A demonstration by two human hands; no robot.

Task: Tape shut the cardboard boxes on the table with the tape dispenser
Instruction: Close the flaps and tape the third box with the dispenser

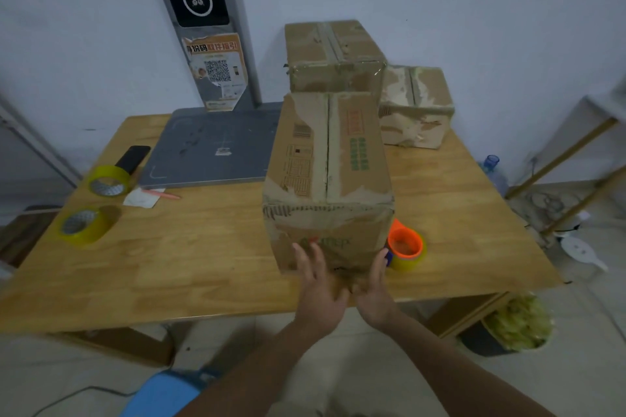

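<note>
1. The nearest cardboard box (pixel 328 179) stands near the wooden table's (pixel 189 267) front edge, its long axis and unsealed top seam running straight away from the person
2. Left hand (pixel 316 281) and right hand (pixel 372 288) both lie with straight fingers against its near face, gripping nothing
3. The orange tape dispenser (pixel 405 245) sits just right of the box, nearest the right hand; that hand looks best placed to fetch it

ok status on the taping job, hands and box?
Both hands open: left hand, right hand flat on near box. Top seam untaped. Orange tape dispenser right of box, untouched.
</note>
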